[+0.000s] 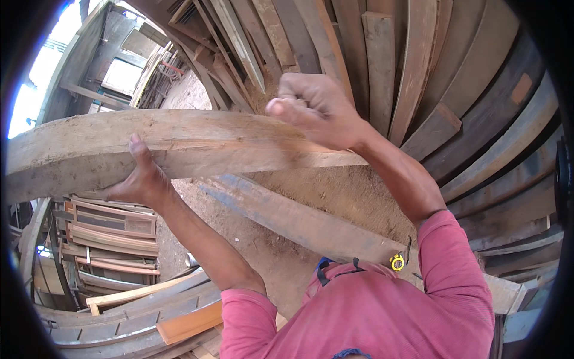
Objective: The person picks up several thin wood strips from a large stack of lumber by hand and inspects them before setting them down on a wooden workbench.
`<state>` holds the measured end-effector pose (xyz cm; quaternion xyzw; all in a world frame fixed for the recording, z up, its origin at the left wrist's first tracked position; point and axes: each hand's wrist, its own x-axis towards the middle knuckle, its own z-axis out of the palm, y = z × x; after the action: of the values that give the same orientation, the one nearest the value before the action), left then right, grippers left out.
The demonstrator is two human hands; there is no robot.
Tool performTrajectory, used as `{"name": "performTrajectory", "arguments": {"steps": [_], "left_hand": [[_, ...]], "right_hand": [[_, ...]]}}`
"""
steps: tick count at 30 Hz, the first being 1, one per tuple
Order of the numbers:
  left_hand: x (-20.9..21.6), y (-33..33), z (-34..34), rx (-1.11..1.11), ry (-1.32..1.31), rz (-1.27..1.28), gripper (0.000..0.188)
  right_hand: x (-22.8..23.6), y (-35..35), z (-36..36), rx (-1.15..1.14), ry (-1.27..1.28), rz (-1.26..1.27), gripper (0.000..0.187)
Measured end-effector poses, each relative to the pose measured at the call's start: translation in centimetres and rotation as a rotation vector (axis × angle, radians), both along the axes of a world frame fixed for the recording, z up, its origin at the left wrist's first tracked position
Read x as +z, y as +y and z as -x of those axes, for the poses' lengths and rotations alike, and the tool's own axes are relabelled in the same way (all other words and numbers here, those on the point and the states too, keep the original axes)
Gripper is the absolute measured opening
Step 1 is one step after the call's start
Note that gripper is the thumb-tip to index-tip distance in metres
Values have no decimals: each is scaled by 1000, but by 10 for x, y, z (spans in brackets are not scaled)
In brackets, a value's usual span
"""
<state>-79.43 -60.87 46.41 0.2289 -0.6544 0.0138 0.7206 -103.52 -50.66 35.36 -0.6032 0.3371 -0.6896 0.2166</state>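
A long, thick wooden plank (209,134) stretches across in front of me from the left edge, its surface rough and dusty. My left hand (143,179) holds it from below, thumb pressed up against its near face. Over the plank's right end is my right hand (320,110), curled into a fist with the thumb along the fingers; nothing shows in it. Whether that fist touches the wood I cannot tell. Lower down, another plank (299,218) with worn bluish patches lies on the ground. A yellow tape measure (397,261) is by my shirt's hem.
Upright boards (379,72) lean closely packed at the far side and along the right. Stacked wooden frames (113,233) stand at the left, with more timber and an orange-brown board (190,323) at the lower left. Sawdust covers the ground (341,191).
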Motion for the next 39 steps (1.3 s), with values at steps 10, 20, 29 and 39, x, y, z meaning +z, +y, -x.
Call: {"name": "performTrajectory", "arguments": {"steps": [10,20,29,39], "left_hand": [[9,38,38,110,24,-3,101],[9,-74,-23,204,-32,-113,94],[9,-57,-5,49,159,-253,85],[-18,5,-20,-213,252,-241,85]], "right_hand": [[-1,-25,-63,-254,167,-1,36],[-74,228,264,-1198,-105,135,29],[-69,312,188,-581,-495,255,26],[-54,188,111,-603,62,43,42]]}}
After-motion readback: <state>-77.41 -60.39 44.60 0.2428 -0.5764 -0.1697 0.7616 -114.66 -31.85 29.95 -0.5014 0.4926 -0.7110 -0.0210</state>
